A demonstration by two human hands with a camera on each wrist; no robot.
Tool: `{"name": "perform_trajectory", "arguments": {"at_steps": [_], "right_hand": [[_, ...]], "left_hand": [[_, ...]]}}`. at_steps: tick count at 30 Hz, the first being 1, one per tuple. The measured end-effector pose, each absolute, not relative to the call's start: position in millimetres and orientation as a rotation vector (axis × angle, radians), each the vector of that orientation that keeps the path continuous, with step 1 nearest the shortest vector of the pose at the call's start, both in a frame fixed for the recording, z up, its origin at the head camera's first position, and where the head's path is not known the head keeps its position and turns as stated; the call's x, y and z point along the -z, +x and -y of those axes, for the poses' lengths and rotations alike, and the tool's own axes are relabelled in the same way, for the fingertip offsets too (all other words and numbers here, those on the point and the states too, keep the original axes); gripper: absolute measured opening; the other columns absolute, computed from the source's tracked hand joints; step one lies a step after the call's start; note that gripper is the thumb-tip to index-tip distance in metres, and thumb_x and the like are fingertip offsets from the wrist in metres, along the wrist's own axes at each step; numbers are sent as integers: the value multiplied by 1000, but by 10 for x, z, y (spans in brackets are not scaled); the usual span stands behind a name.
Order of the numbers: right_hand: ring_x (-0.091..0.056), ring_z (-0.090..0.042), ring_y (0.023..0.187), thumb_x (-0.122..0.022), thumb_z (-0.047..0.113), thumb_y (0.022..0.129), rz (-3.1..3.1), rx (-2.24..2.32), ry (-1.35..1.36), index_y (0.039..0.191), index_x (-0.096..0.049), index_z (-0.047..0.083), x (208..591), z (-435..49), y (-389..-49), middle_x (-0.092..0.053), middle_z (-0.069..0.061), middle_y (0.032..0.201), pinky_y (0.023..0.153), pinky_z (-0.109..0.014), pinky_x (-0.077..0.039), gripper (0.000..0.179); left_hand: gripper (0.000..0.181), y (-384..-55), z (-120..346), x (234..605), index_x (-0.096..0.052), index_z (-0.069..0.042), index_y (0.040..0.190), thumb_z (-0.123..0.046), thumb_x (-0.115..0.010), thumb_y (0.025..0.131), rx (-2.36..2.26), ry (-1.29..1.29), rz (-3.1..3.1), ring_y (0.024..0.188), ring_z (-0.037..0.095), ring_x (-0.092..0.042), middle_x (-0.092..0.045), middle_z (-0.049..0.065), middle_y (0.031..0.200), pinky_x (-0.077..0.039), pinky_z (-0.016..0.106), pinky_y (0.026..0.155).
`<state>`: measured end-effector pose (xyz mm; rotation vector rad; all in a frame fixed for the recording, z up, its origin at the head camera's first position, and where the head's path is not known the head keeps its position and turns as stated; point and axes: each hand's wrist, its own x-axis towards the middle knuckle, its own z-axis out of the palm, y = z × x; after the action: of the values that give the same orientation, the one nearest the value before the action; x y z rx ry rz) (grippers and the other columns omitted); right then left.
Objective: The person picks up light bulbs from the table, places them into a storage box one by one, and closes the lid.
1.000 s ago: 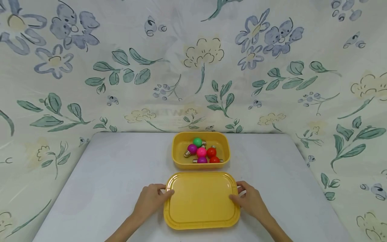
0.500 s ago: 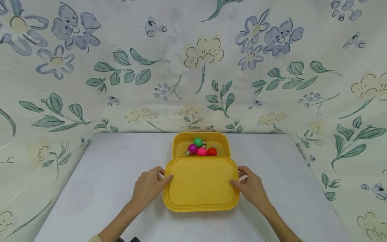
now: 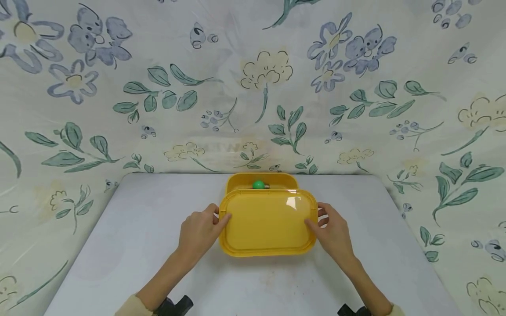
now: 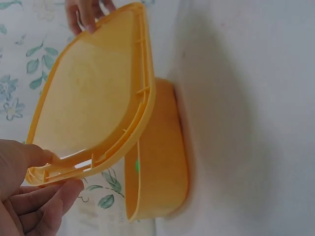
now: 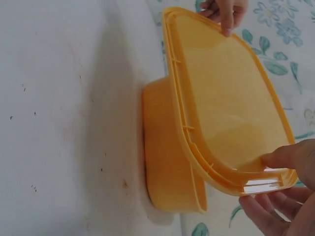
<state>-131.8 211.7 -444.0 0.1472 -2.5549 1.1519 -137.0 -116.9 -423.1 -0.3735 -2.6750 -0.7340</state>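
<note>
Both hands hold a yellow plastic lid (image 3: pixel 269 224) by its two short sides, thumbs on top and fingers beneath. The left hand (image 3: pixel 199 230) pinches its left edge; the right hand (image 3: pixel 334 232) pinches the right edge. Behind and below the lid stands a yellow box (image 3: pixel 233 179) on the table. In both wrist views the lid is raised and tilted above the box, apart from the table. A green bulb (image 3: pixel 258 184) shows in the box's far part. The lid hides the rest of the box's inside in the head view.
The white table (image 3: pixel 130 228) ends at the back against a floral cloth (image 3: pixel 221 87), which also hangs at both sides. Small dark specks lie on the table in the right wrist view. Black devices (image 3: pixel 174 306) sit at the wrists.
Both hands have moved the lid forward and up, from in front of the box to over most of it. The purple, pink and red bulbs have become hidden behind it.
</note>
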Motion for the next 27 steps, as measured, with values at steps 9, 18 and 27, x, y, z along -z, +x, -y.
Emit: {"name": "perform_trajectory", "arguments": {"at_steps": [9,18,27], "right_hand": [[-64,-20,74,-85,9,80,2474,-1049,179,119,-63,-4,4440,-2086,-1341,-67,-12,96,64,-31,-59,47],[-66,-20,73,-84,9,80,2470,-988,181,115,-63,-3,4374,-2064,-1329,-68,-12,93,65,-34,-60,42],[-74,-29,79,-77,12,89,2390,-1144,205,114,-65,-5,4304,-2057,-1282,-72,-18,98,67,-36,-61,32]], "left_hand": [[32,-1392,1143,4205,-64,6,89,-21,-81,85,655,-404,2606,42,9,-44,-60,6,59,-42,20,41],[29,-1380,1135,4148,-68,7,86,-20,-79,88,607,-430,2569,50,20,-63,-70,14,71,-52,25,46],[31,-1353,1114,4124,-71,8,95,-23,-67,96,741,-415,2496,63,28,-71,-72,16,74,-58,35,53]]}}
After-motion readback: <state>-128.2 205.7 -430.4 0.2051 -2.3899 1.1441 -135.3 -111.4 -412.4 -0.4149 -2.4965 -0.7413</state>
